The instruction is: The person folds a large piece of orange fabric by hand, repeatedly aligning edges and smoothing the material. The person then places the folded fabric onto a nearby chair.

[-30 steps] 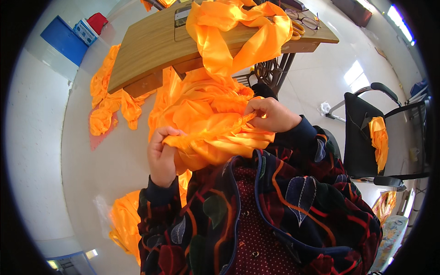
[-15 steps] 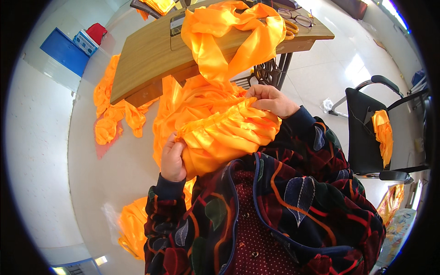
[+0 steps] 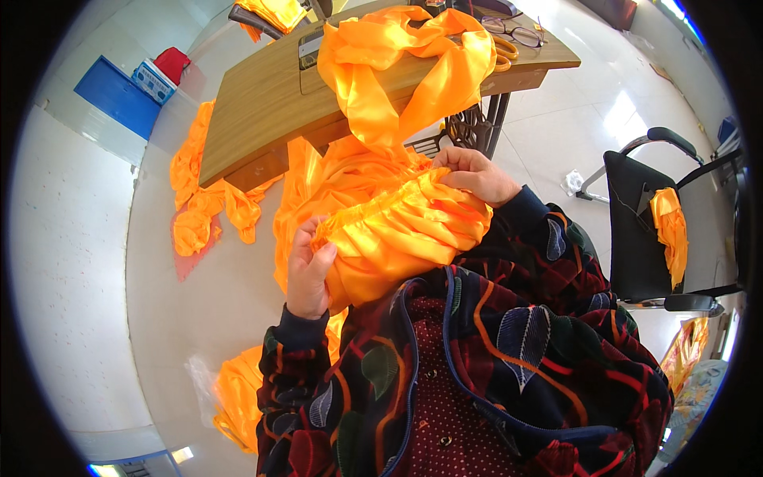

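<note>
A shiny orange satin cloth (image 3: pixel 397 238) with a gathered edge stretches between my two hands, in front of my body. At the left end of that gathered edge, my left hand (image 3: pixel 310 270) pinches the fabric between thumb and fingers. My right hand (image 3: pixel 479 176) grips the other end, its fingertips curled onto the cloth. More of the orange fabric bunches behind the gathered band and runs up to the table, where a loose loop of orange satin (image 3: pixel 362 75) lies over the front edge. Whether it is all one piece I cannot tell.
The wooden sewing table (image 3: pixel 262 103) stands ahead, with orange-handled scissors (image 3: pixel 505 54) and eyeglasses (image 3: pixel 524 36) on it. A black chair (image 3: pixel 648 215) at the right bears an orange cloth piece. Orange fabric (image 3: pixel 238 389) lies on the floor at lower left; a blue box (image 3: pixel 119 95) stands far left.
My left hand has shifted its hold slightly upward on the gathered edge, with its thumb now more raised. My right hand keeps its grip. The whole view has drifted a little.
</note>
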{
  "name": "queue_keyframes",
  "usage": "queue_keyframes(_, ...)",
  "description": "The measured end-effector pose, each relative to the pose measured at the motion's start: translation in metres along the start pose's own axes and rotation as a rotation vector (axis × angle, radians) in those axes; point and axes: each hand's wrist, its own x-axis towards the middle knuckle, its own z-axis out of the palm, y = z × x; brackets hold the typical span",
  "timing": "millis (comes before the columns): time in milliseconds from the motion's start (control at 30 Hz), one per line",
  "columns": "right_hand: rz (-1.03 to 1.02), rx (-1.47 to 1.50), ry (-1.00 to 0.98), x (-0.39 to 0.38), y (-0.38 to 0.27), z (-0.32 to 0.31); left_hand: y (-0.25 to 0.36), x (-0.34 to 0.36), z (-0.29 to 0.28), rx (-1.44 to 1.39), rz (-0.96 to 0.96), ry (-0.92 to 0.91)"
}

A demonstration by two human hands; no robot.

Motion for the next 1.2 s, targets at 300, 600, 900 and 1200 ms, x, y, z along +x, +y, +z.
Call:
queue_keyframes(300,-0.006,0.027,-0.012,0.001,0.005,0.002,-0.004,0.002,0.011,0.177,0.076,0.109)
queue_keyframes(600,0.001,0.055,0.015,-0.002,0.009,0.004,-0.014,0.004,0.000,0.094,-0.018,0.118)
queue_keyframes(900,-0.005,0.093,-0.005,-0.006,0.006,0.005,-0.009,0.002,-0.001,0.070,-0.130,0.093)
queue_keyframes(1200,-0.007,0.109,-0.011,-0.010,0.004,0.007,-0.010,-0.001,0.003,-0.014,-0.087,0.067)
